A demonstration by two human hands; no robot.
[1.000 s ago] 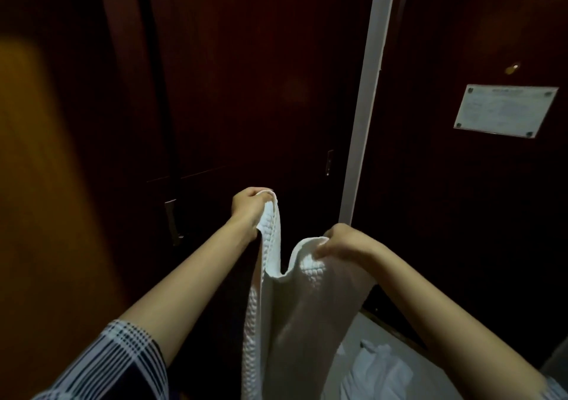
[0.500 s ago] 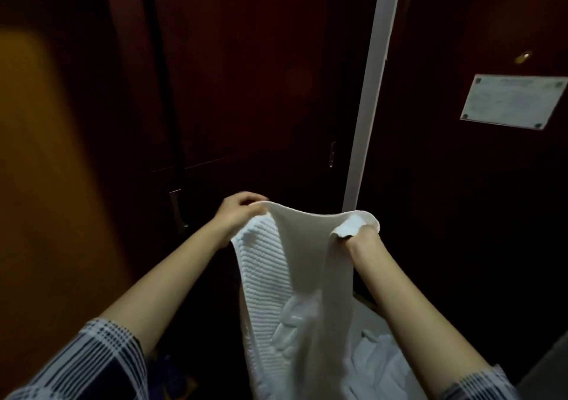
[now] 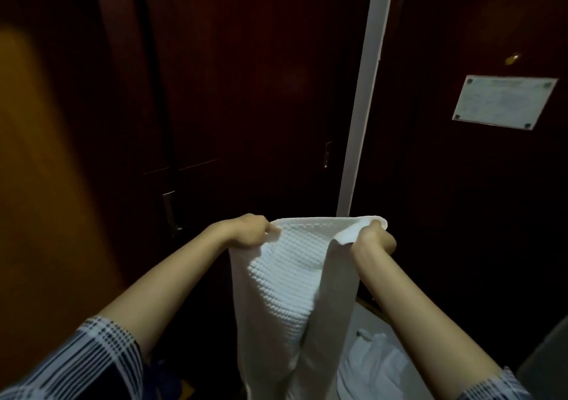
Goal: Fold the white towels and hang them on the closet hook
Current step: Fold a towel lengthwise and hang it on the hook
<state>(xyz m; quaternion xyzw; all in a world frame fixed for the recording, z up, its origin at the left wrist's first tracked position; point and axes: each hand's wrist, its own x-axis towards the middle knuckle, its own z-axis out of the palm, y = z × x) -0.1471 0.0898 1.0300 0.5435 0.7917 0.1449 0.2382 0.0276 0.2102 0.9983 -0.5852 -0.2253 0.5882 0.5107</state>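
Note:
A white waffle-textured towel hangs lengthwise in front of me, its top edge stretched flat between my hands. My left hand grips the top left corner. The top right corner is pinched by my right hand, with a small flap of cloth sticking up past the fingers. The towel's right side curls inward and its lower end drops out of view. More white cloth lies crumpled on a pale surface below at the right. No hook is visible.
Dark wooden closet doors stand straight ahead, with a metal handle at the left. A white vertical frame strip divides them from a dark door carrying a pale notice plate. An orange wall fills the left.
My hands have drawn apart, spreading the towel's top edge from a bunched fold into a flat span. The right hand has risen to the left hand's level.

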